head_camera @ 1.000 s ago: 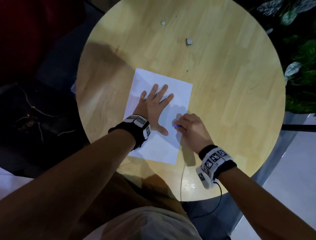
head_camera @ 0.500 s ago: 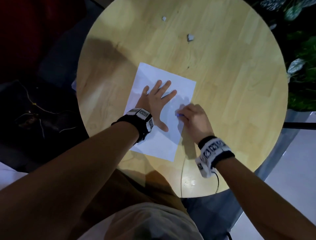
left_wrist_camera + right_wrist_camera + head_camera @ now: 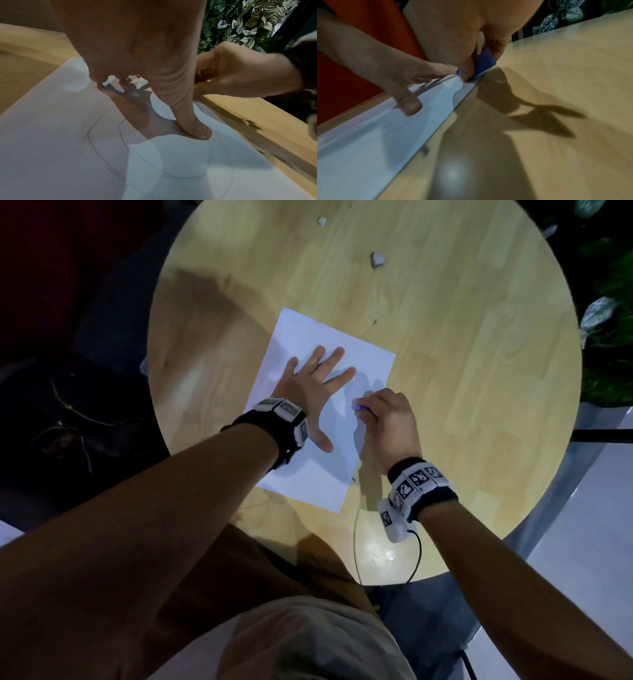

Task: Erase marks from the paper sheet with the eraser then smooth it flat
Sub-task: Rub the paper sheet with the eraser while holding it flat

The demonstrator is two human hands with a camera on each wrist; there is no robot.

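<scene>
A white paper sheet (image 3: 305, 484) lies on the round wooden table (image 3: 462, 371). My left hand (image 3: 313, 381) lies flat on it with fingers spread, pressing it down; its thumb (image 3: 193, 124) presses the paper (image 3: 60, 135) beside faint curved pencil lines (image 3: 171, 174). My right hand (image 3: 383, 419) pinches a blue eraser (image 3: 358, 407) at the sheet's right edge, just right of the left hand. In the right wrist view the eraser (image 3: 485, 61) stands on the edge of the paper (image 3: 368, 148), held between fingertips.
Two small pale scraps (image 3: 376, 260) (image 3: 321, 221) lie at the table's far side. A thin cable (image 3: 356, 542) crosses the near table edge. Leafy plants (image 3: 609, 313) stand past the right rim. My lap is below the near edge.
My right hand with the eraser has slid a little farther up along the sheet's right edge. The left hand stays pressed flat on the paper.
</scene>
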